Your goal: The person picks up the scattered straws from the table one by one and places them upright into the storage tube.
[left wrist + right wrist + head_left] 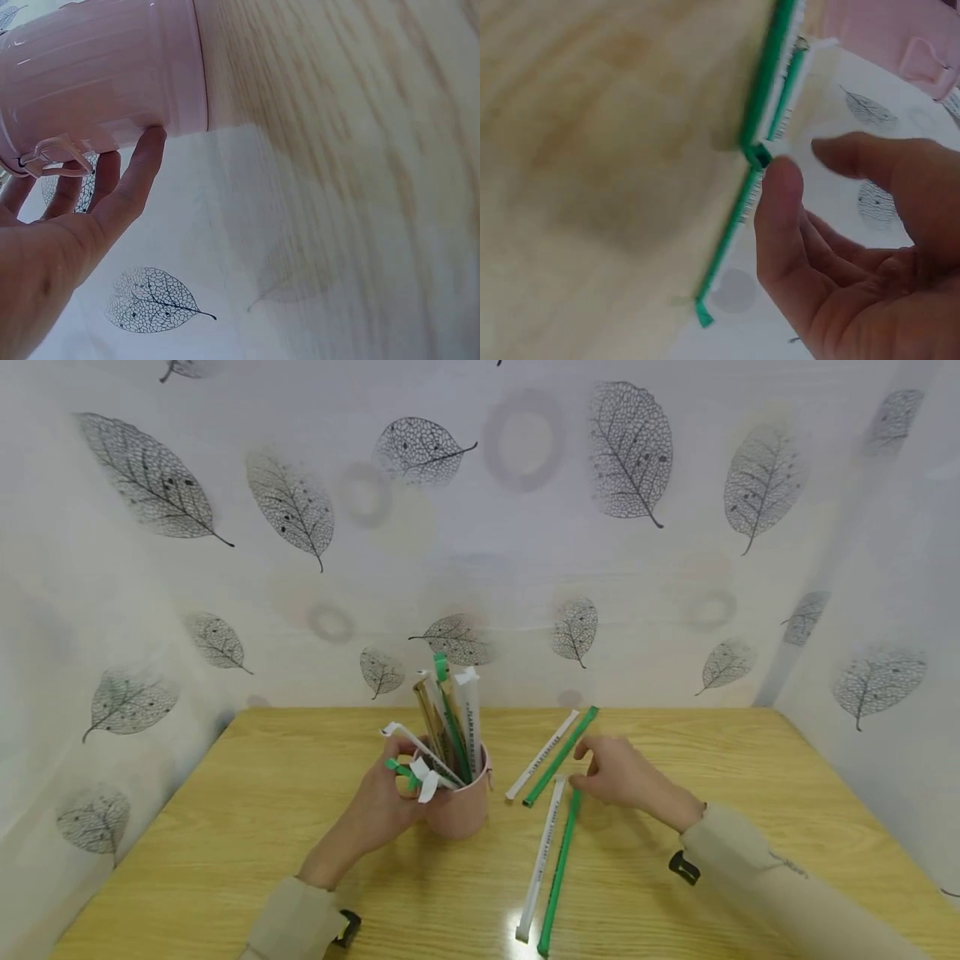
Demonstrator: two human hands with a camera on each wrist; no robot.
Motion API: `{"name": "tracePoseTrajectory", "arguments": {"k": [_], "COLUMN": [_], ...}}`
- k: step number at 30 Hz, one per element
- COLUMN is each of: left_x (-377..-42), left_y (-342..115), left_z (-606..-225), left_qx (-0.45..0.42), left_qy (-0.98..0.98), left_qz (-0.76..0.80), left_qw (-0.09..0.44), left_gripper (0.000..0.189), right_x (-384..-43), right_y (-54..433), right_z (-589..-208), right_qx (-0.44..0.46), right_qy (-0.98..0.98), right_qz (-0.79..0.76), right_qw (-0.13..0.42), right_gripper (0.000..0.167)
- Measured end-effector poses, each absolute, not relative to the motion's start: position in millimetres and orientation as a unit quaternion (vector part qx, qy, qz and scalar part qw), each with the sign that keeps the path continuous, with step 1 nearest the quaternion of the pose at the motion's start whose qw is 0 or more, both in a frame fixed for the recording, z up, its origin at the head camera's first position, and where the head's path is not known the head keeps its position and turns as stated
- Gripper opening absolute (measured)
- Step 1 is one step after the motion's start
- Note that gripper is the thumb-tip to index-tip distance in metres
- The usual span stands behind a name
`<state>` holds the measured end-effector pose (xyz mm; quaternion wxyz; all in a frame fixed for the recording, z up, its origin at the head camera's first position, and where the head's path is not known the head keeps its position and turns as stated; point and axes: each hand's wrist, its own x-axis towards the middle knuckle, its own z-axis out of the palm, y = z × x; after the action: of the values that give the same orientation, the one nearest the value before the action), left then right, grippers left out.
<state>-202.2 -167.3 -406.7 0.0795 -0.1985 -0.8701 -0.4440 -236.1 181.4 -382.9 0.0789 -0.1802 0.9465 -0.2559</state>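
Note:
A pink cup (456, 814), with a small wire handle in the left wrist view, stands on the table holding several slim wrapped straws (469, 722) in white, green and brown. My left hand (378, 793) grips the cup's side, its fingertips (154, 139) touching the wall near the base. To the right lie a white straw (542, 756) and a green straw (561, 756); nearer me are another white straw (540, 860) and another green straw (559, 872). At the far end of this nearer green straw is my right hand (615, 772), thumb and forefinger apart with nothing between them.
The wooden table (247, 827) runs back to a pale wall covering (480, 560) printed with leaves. Similar sheeting rises at both sides. Dark straps (684, 867) hang by both sleeve cuffs.

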Motion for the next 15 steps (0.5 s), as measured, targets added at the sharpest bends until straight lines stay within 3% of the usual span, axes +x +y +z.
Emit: {"name": "tracePoseTrajectory", "arguments": {"k": [5,15], "left_x": [-201.7,-200.8], "left_y": [-169.2,-168.2], "left_z": [-406.3,-405.0], "left_qx": [-0.201,-0.19], "left_qy": [-0.873,-0.878], "left_qz": [-0.437,-0.431], "left_qw": [0.079,0.082], "left_gripper": [0.058,0.061], "right_x": [-232.0,-229.1], "right_y": [179.1,171.4], "right_z": [-396.5,-407.1], "right_qx": [-0.105,-0.063], "right_qy": [0.941,0.923], "right_qz": [-0.282,-0.353], "right_qw": [0.158,0.138], "right_gripper": [0.055,0.049]}}
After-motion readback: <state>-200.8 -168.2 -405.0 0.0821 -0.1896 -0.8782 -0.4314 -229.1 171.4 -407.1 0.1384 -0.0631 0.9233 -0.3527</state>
